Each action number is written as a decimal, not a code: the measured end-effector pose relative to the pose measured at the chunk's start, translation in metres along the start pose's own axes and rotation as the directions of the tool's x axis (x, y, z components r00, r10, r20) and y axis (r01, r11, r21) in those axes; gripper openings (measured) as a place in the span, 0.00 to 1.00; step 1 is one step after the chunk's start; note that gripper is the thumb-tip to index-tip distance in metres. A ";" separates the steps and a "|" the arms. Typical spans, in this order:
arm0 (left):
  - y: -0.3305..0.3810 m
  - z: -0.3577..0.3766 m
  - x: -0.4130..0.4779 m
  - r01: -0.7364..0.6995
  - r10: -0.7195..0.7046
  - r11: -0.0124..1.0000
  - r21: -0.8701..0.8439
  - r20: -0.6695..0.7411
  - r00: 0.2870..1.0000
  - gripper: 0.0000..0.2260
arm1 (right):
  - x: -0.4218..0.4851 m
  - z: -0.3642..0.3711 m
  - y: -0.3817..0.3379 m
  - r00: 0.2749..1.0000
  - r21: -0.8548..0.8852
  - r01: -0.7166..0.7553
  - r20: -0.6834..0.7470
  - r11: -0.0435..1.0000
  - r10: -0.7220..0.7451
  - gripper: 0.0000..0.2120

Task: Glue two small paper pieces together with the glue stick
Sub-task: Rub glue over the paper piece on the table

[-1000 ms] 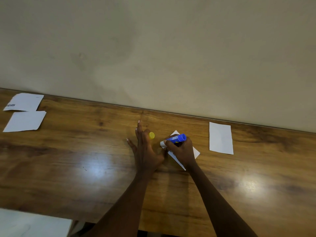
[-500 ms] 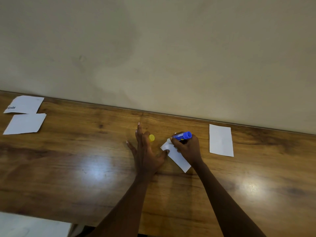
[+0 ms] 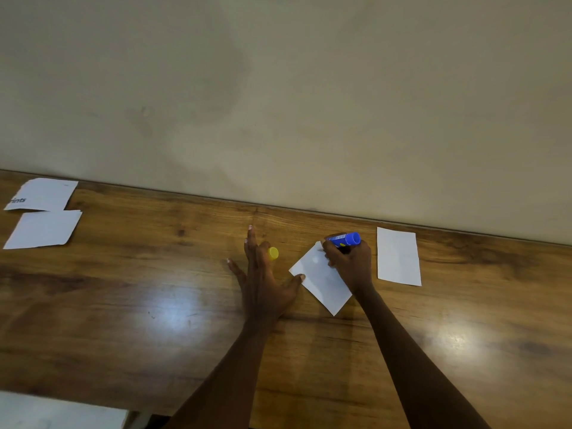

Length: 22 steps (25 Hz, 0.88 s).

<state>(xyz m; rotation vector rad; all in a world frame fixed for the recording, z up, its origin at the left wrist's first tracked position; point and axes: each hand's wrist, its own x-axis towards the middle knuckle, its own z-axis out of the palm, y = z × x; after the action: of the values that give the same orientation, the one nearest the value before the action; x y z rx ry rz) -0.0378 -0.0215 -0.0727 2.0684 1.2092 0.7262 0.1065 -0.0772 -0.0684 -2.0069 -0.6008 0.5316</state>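
Note:
A small white paper piece point(image 3: 322, 280) lies tilted on the wooden table point(image 3: 154, 305). My right hand point(image 3: 349, 263) grips a blue glue stick point(image 3: 345, 239), held over the paper's far corner; its tip is hidden by my fingers. My left hand point(image 3: 263, 283) lies flat with fingers spread, its thumb pinning the paper's left corner. The yellow cap point(image 3: 273, 253) lies on the table just behind my left fingers. A second white paper piece point(image 3: 397, 257) lies flat to the right of my right hand.
Two more white papers lie at the far left: one with printed letters point(image 3: 41, 195) and a blank one point(image 3: 43, 229). A beige wall point(image 3: 278, 103) rises behind the table's back edge. A pale surface point(image 3: 55, 411) shows below the front edge at the lower left.
My right hand has slid the glue stick from the paper's left part towards its far right corner, uncovering more of the sheet. My left hand has stayed in place.

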 end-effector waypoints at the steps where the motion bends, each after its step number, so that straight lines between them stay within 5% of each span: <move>1: 0.000 0.000 0.000 -0.001 0.001 1.000 0.004 -0.002 1.000 0.42 | 0.000 0.000 0.000 1.000 0.001 -0.007 0.002 1.000 0.007 0.11; 4: 0.001 0.000 -0.001 -0.005 0.005 1.000 0.011 -0.001 1.000 0.42 | -0.002 -0.003 -0.005 1.000 0.104 -0.029 0.015 0.994 0.028 0.12; 7: 0.000 0.001 -0.001 -0.015 0.015 1.000 0.014 0.000 1.000 0.42 | -0.018 -0.011 -0.008 0.980 0.212 0.021 -0.196 0.977 0.021 0.14; 9: -0.001 0.001 -0.001 -0.019 0.019 1.000 0.022 0.000 1.000 0.43 | -0.038 -0.015 0.001 0.954 -0.069 0.021 -0.296 0.997 -0.040 0.13; 11: -0.002 0.002 -0.001 -0.028 0.028 0.999 0.042 0.000 1.000 0.43 | -0.057 -0.011 0.007 0.979 -0.391 -0.069 -0.205 0.918 -0.013 0.16; 13: -0.002 0.003 -0.002 -0.028 0.028 0.998 0.055 0.007 1.000 0.43 | -0.064 -0.003 0.006 0.992 -0.465 -0.113 -0.108 0.878 0.070 0.21; 17: -0.004 0.004 -0.002 -0.052 0.051 0.996 0.071 0.014 0.999 0.43 | -0.055 -0.007 -0.009 0.970 0.018 -0.127 -0.207 0.992 0.128 0.25; 20: -0.005 0.005 -0.001 -0.054 0.053 0.995 0.081 0.010 0.999 0.43 | -0.066 -0.007 -0.008 0.928 0.375 -0.119 -0.288 0.920 0.237 0.30; 22: -0.005 0.006 -0.001 -0.050 0.050 0.994 0.094 0.008 0.999 0.42 | -0.081 0.005 -0.006 0.894 0.453 -0.129 -0.332 0.882 0.301 0.32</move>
<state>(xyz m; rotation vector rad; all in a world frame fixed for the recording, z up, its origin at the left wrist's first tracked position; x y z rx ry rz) -0.0362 -0.0216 -0.0803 2.1837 1.2135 0.6974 0.0388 -0.1202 -0.0559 -1.7008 0.0019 0.3358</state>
